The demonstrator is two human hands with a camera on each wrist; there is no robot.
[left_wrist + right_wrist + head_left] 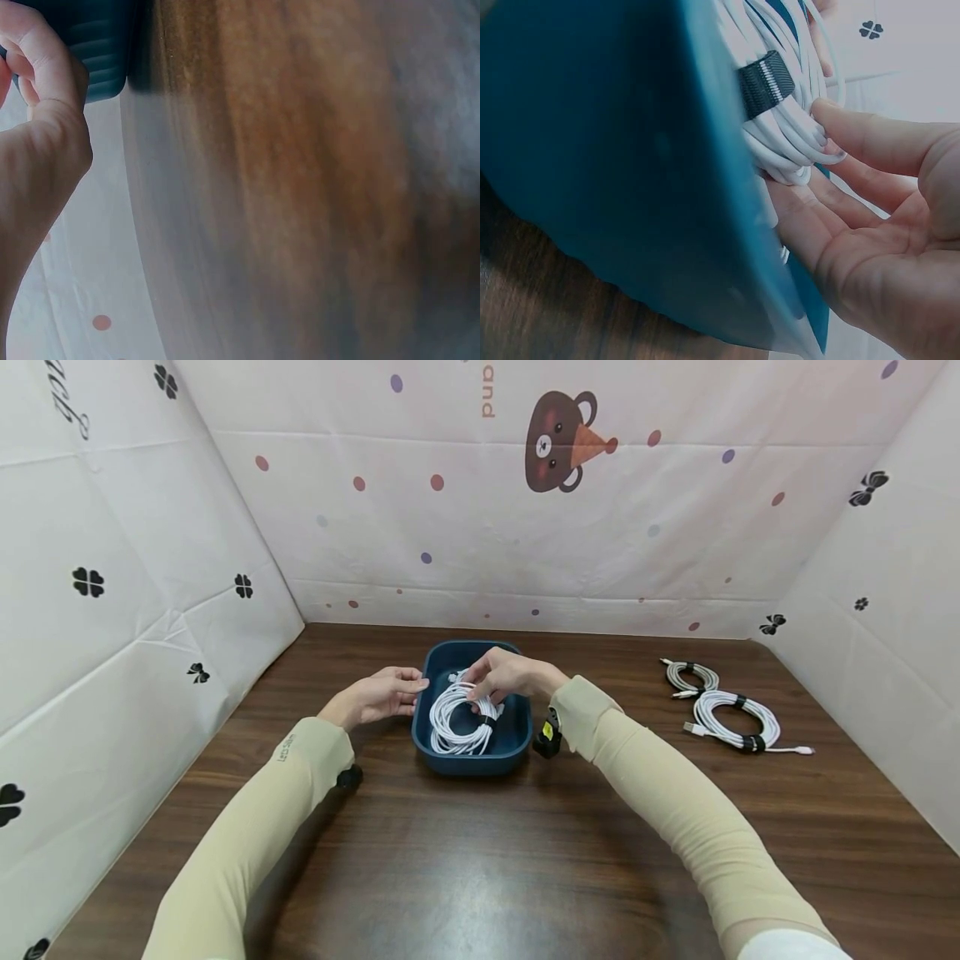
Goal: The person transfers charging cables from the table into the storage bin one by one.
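Note:
A dark blue plastic bin [467, 767] with rounded corners stands on the table. Inside it is a coiled white cable [444, 720], bound by a black strap [765, 84]. My right hand [512, 677] reaches over the bin and grips the coil near its cable end, thumb on one side and fingers on the other. At the bin's left side my left hand [381, 695] holds the rim, its thumb at the top edge and the other fingers along the outer wall. Part of the coil is hidden behind the right fingers.
To the right on the brown wooden table [465, 877] lie a grey coiled cable [670, 675] and a white coiled cable [772, 727] with black straps, partly touching. Printed white sheets [480, 527] close off the back and both sides.

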